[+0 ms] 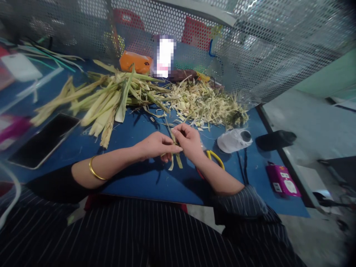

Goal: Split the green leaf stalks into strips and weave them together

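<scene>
My left hand (160, 145) and my right hand (189, 140) meet over the front of the blue table, fingers pinched on a narrow strip of pale green husk (178, 161). Its ends hang below the fingers, and a thin tip sticks up above them. The middle is hidden by my fingers. Behind my hands lies a pile of long dry corn husks (111, 96). To its right is a heap of shredded husk bits (205, 100). Yellow-handled scissors (215, 157) lie partly under my right forearm.
A black phone (46, 139) lies at left. On the right stand a white-wrapped spool (234, 140), a dark cylinder (276, 139) and a purple box (283, 180). An orange packet (135, 62) sits by the perforated metal screen (250, 48) at the back.
</scene>
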